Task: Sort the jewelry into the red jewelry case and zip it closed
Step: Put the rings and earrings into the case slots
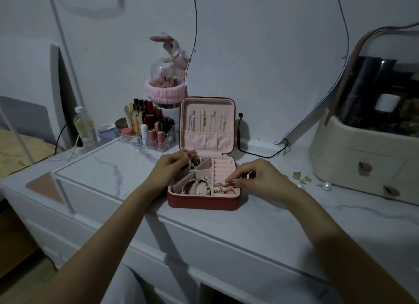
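The red jewelry case (pixel 203 201) lies open on the white dresser, its pink lid upright with several necklaces (pixel 207 120) hanging inside. Bead bracelets (pixel 197 186) fill the front left compartment and dark beads (pixel 196 162) the back left one. Rings (pixel 224 190) sit in the front of the ring rolls. My left hand (pixel 174 165) rests on the case's back left corner with curled fingers touching the dark beads. My right hand (pixel 251 179) hovers at the case's right edge, its fingertips pinching a small ring over the ring slots. Gold earrings (pixel 300 176) and pearl earrings (pixel 326 186) lie loose on the dresser to the right.
A clear lipstick organizer (pixel 149 129) and a pink rabbit dome (pixel 167 77) stand behind the case on the left. A cream cosmetics box (pixel 367 161) fills the right side. A mirror (pixel 272 65) leans on the wall, with a black cable (pixel 260 152) below it. A bottle (pixel 85 127) stands far left.
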